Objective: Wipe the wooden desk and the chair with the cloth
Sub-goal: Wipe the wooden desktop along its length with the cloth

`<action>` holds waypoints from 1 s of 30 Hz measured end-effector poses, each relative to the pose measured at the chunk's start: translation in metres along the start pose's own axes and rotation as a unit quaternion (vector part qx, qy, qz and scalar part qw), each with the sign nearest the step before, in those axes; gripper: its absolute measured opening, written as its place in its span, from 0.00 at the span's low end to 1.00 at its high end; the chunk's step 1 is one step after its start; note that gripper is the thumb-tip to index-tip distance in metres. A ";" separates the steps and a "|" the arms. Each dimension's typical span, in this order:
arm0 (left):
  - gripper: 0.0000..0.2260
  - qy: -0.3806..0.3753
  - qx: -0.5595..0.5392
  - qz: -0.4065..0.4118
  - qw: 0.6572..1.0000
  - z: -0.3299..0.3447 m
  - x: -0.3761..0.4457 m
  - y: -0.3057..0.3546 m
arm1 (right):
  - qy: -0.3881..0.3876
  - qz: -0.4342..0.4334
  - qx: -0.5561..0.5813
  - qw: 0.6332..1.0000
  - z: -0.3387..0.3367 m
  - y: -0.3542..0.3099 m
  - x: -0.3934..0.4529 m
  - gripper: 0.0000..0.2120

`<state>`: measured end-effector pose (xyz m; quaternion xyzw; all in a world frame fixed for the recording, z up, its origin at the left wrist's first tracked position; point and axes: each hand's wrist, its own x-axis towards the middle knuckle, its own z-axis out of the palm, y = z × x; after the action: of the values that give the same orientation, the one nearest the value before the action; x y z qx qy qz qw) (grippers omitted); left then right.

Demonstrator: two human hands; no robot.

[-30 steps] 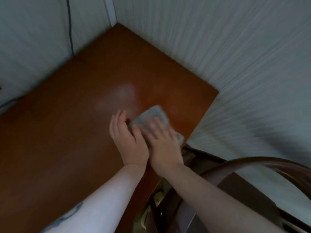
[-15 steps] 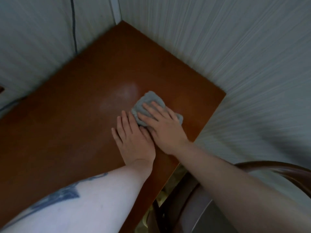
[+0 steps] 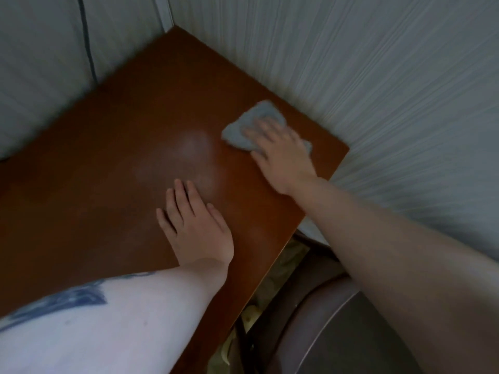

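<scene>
Reddish-brown wooden bench (image 3: 113,157) fills the left and centre of the frame, its far corner set into the meeting of two pale striped walls (image 3: 391,76) at upper centre. A faint pale sheen shows on the bench top at centre.

Crumpled grey-blue cloth (image 3: 240,130) lies flat on the bench in the upper right of the frame, near the wall-side edge. Right hand (image 3: 283,155) rests on top of the cloth, fingers (image 3: 259,128) extended and slightly spread, pressing it down; the hand and cloth are motion-blurred.

Left hand (image 3: 197,228) lies palm-down on bare bench at centre, well apart from the cloth, fingers straight and close together, holding nothing. Blue-grey marking visible on the left forearm, lower left.

Dark brown chair (image 3: 337,327) with a rounded, smooth seat sits at lower right, just beside the bench's near edge, partly hidden under the right forearm.
</scene>
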<state>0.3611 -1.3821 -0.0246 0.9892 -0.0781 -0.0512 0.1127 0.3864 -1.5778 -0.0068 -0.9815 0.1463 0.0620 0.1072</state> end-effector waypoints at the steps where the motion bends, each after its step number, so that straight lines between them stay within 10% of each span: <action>1: 0.27 -0.004 0.006 0.004 1.000 0.000 0.000 -0.001 | 0.040 0.084 0.012 0.996 0.001 0.013 -0.002 0.24; 4: 0.26 -0.008 0.004 0.003 1.000 0.000 0.001 0.000 | 0.175 0.342 0.061 0.921 0.019 0.006 -0.039 0.23; 6: 0.26 -0.001 -0.002 0.001 1.000 -0.001 0.000 0.000 | 0.188 0.364 0.077 0.909 0.030 -0.038 -0.062 0.24; 11: 0.25 -0.005 -0.041 0.005 0.999 -0.002 0.000 -0.007 | -0.022 -0.052 0.062 0.996 0.017 -0.091 -0.063 0.34; 18: 0.22 0.043 -0.254 0.026 0.966 -0.022 -0.010 -0.014 | 0.087 0.167 0.057 0.980 0.045 -0.093 -0.133 0.25; 24: 0.20 0.058 -0.177 -0.058 0.981 -0.047 -0.072 -0.120 | -0.097 -0.240 0.059 0.964 0.047 -0.154 -0.154 0.25; 30: 0.22 0.109 -0.110 -0.224 0.962 -0.057 -0.136 -0.224 | 0.085 0.061 0.050 0.993 0.070 -0.155 -0.204 0.26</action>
<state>0.2664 -1.1314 -0.0093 0.9625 0.1639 0.0251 0.2147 0.2331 -1.3608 -0.0133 -0.9659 0.2171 -0.0224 0.1392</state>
